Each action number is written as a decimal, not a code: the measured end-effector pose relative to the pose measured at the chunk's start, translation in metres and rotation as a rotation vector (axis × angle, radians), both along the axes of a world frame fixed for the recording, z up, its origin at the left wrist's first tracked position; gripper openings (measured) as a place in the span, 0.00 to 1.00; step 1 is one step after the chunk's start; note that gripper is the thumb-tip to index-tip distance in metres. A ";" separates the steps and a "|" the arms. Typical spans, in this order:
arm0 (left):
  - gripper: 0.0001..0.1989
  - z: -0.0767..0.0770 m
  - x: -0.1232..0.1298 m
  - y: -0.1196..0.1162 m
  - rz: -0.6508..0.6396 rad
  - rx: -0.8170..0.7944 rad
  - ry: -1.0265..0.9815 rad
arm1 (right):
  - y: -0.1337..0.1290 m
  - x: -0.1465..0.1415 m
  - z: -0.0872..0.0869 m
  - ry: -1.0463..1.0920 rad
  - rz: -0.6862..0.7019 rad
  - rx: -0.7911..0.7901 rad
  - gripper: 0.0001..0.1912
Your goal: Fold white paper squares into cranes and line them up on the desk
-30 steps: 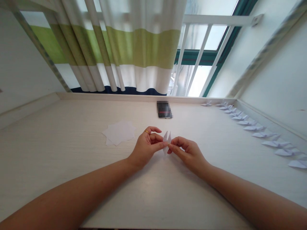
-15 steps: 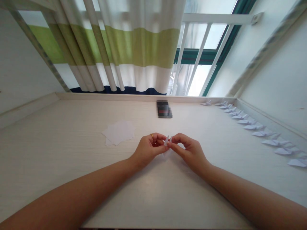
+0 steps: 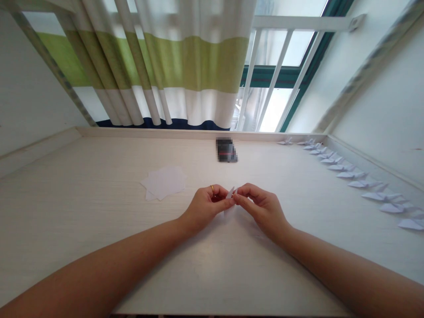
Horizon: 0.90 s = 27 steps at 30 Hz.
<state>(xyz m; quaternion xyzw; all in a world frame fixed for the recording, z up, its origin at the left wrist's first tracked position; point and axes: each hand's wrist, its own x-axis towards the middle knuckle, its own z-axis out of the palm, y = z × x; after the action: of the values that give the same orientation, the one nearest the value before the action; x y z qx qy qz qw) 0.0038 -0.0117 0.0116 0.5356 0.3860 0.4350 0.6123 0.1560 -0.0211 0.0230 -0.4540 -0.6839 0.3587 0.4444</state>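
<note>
My left hand point(image 3: 208, 204), with a gold ring on one finger, pinches a small folded white paper point(image 3: 230, 193) between thumb and fingers. From the other side, my right hand point(image 3: 261, 202) pinches the same paper near its upper point. Two narrow tips stand up between the hands, and a thin flap hangs below the left thumb. The fingers hide most of the folded piece. Both hands are held just above the white table point(image 3: 212, 274), near its middle.
White paper sheets point(image 3: 165, 182) lie overlapped to the left. A pixelated dark object point(image 3: 226, 150) sits near the back ledge point(image 3: 159, 134). Several folded paper cranes point(image 3: 349, 175) line the right side. A striped curtain point(image 3: 198, 66) and white window bars point(image 3: 274, 79) are behind.
My fingers have shifted slightly on the folded paper, and its left tip now leans further right. The sheets and the cranes stay where they were.
</note>
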 end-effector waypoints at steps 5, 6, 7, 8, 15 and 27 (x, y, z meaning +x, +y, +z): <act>0.14 0.001 0.000 -0.001 0.019 0.034 0.047 | 0.000 0.000 0.000 -0.027 0.002 0.020 0.06; 0.14 0.001 0.000 -0.001 0.020 0.029 0.043 | 0.000 0.000 0.001 -0.031 0.000 0.024 0.06; 0.14 0.002 0.000 -0.002 0.018 0.020 0.036 | 0.000 0.000 0.001 -0.033 -0.001 0.027 0.06; 0.14 0.003 0.000 -0.002 0.013 0.010 0.028 | 0.000 0.000 0.001 -0.033 -0.002 0.030 0.06; 0.13 0.005 -0.001 -0.002 -0.004 0.016 0.041 | -0.001 0.000 0.003 -0.010 0.008 0.050 0.07; 0.11 0.003 -0.002 -0.004 0.086 0.227 0.246 | -0.002 -0.001 0.006 -0.041 -0.023 0.065 0.06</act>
<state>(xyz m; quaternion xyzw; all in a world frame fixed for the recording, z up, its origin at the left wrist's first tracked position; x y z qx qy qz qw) 0.0017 -0.0154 0.0143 0.6335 0.4288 0.4330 0.4767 0.1551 -0.0234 0.0287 -0.4544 -0.6987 0.3219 0.4490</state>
